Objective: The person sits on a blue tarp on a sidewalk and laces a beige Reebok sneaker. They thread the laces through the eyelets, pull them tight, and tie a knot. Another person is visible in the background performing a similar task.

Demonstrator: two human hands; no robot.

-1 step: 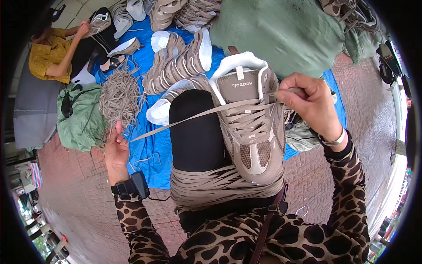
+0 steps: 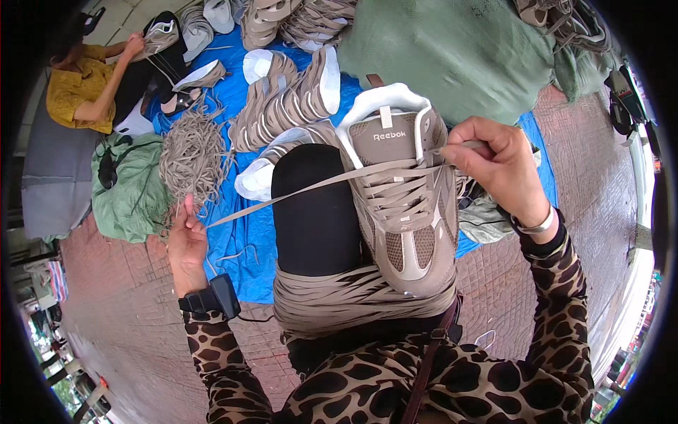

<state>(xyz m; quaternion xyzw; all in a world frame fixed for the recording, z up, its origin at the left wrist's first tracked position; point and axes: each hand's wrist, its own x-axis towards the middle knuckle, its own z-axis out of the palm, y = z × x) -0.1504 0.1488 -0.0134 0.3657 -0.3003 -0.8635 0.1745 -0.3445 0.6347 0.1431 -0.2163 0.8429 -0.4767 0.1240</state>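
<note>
A beige-and-grey sneaker [image 2: 409, 258] rests on my right thigh, toe toward me, its tongue standing up between white-lined collar edges. Flat beige lace crosses the lower eyelets. From the upper part of the shoe a long shoelace [image 2: 282, 197] stretches across my black-clad left knee to my left hand [image 2: 188, 247], which is closed on it well out to the left. Beside the shoe's right eyelet edge, my right hand [image 2: 498, 164] pinches another stretch of lace between thumb and forefinger. Many more beige laces [image 2: 353, 300] lie across my lap below the toe.
A tangled heap of laces [image 2: 192, 159] lies on a blue tarp [image 2: 254, 265]. Rows of nested shoe uppers [image 2: 282, 102] stand beyond my knee. A big green sack [image 2: 445, 60] fills the far right. At far left, a person in a yellow shirt [image 2: 78, 92] handles a shoe.
</note>
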